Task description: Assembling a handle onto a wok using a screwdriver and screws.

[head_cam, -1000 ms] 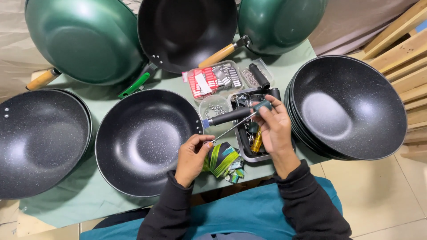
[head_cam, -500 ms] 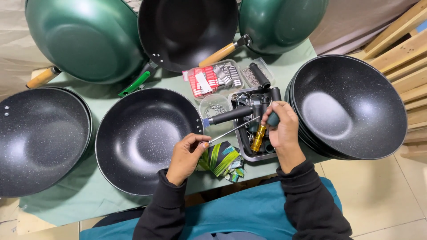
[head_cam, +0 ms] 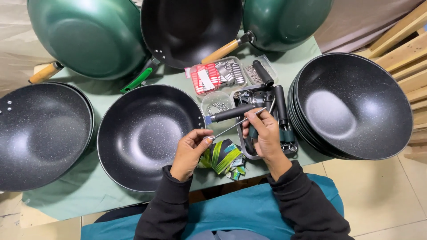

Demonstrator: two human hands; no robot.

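Observation:
My right hand [head_cam: 268, 138] grips a screwdriver [head_cam: 238, 123] by its handle, with the thin metal shaft slanting down-left. My left hand [head_cam: 190, 152] pinches the tip of that shaft between thumb and fingers; whatever small part it holds there is hidden. Both hands hover at the right rim of a black speckled wok [head_cam: 149, 138], just below the wok's black handle [head_cam: 231, 112]. Under my right hand sits a metal tray [head_cam: 246, 153] holding several black handles [head_cam: 280, 104].
A stack of black woks [head_cam: 356, 106] stands at the right and another black wok [head_cam: 40, 133] at the left. Green woks [head_cam: 84, 35] lean at the back. Clear boxes of small parts [head_cam: 216, 74] and a green patterned cloth [head_cam: 223, 156] lie on the green table cover [head_cam: 89, 195].
My right hand has come down and left off the tray, bringing the screwdriver lower. My left hand has stayed on the shaft's tip.

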